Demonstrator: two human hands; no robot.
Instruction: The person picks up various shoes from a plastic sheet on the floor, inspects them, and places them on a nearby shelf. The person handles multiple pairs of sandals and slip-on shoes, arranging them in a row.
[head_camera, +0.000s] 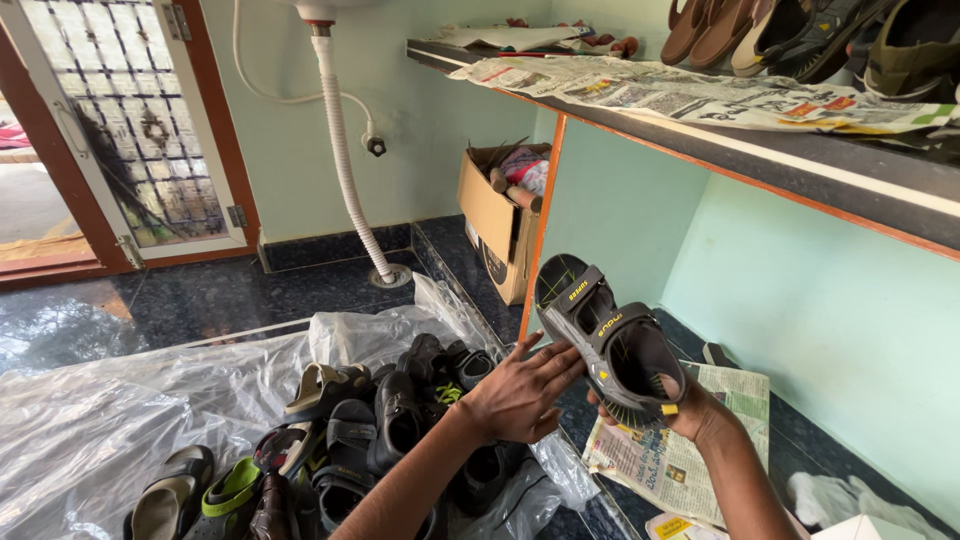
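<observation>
My right hand (690, 408) grips a dark grey strapped sandal (605, 335) with yellow markings by its toe end, holding it tilted up over the lower shelf. My left hand (520, 392) is spread open just left of the sandal, with the fingertips touching or nearly touching its side. Below my left forearm lies a heap of dark shoes and sandals (380, 420) on a clear plastic sheet (110, 420).
Newspaper (680, 455) lines the lower shelf under the sandal. More newspaper and several sandals (800, 35) sit on the upper shelf (760, 150). A cardboard box (500, 215) stands in the corner beside a white drain hose (345, 160). A glazed door (130, 120) is at far left.
</observation>
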